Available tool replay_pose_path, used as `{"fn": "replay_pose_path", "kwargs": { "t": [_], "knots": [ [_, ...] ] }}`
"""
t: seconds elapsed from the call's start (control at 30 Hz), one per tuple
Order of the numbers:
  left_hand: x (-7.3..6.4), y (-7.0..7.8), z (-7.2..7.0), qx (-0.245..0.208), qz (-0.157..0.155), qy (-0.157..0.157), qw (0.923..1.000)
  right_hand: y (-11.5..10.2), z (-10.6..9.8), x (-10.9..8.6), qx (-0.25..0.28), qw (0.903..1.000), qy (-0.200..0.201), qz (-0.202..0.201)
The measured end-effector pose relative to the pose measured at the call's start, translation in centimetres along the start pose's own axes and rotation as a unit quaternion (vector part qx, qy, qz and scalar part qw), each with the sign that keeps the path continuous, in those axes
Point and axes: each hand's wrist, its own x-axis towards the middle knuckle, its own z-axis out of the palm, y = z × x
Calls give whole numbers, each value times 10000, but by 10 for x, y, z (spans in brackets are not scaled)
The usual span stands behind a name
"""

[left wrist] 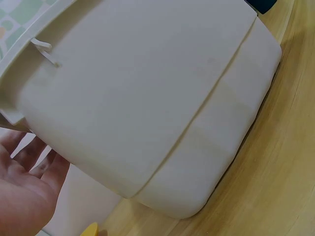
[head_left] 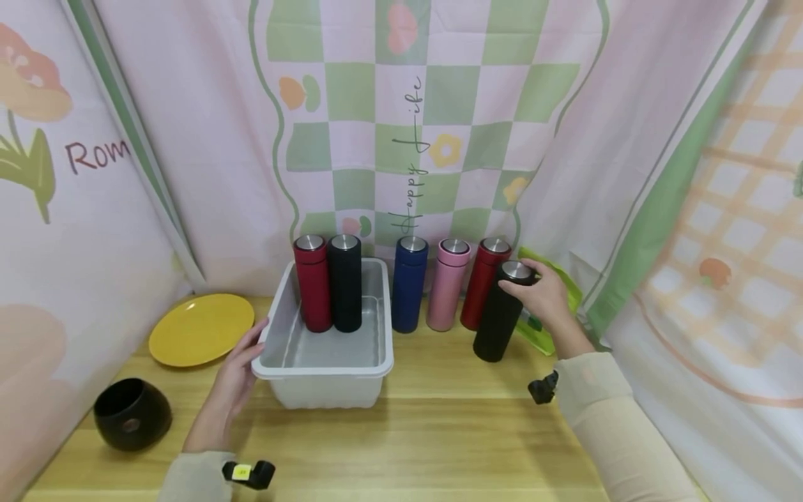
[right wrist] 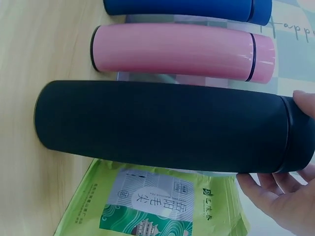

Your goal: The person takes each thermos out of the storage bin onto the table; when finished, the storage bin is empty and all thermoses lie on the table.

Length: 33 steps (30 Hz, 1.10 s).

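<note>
My right hand (head_left: 544, 296) grips a black thermos flask (head_left: 495, 324) by its lid, thumb on one side and fingers on the other. In the right wrist view that same black flask (right wrist: 162, 127) spans the picture. My left hand (head_left: 237, 373) rests at the left rim of a grey plastic bin (head_left: 332, 371), its fingers fairly straight along the edge. Inside the bin stand a red flask (head_left: 314, 289) and another black flask (head_left: 346, 289). To the bin's right, a blue flask (head_left: 410, 289), a pink flask (head_left: 447, 289) and a second red flask (head_left: 484, 279) stand upright.
A green tea packet (right wrist: 152, 201) lies behind the held flask, partly hidden. On the left are a yellow plate (head_left: 202, 331) and a round black cup (head_left: 133, 418). A printed curtain (head_left: 351, 90) hangs behind the wooden table (head_left: 439, 446).
</note>
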Motion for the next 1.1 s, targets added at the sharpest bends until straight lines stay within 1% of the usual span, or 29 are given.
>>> {"fn": "replay_pose_path", "kwargs": {
  "t": [0.5, 0.7, 0.9, 1.1],
  "knots": [
    [1, 2, 2, -8, -68, 113, 9999, -7, -2, -3, 334, 9991, -230, 112],
    [0, 2, 1, -12, -40, 125, 9999, -12, -6, -3, 513, 9977, -441, 61],
    [1, 0, 1, -52, 3, 98, 9999, -24, -14, -5, 825, 9943, -657, -145],
    [0, -2, 0, -53, 38, 112, 9999, -41, -19, -4, 695, 9954, -659, -94]
  ]
}}
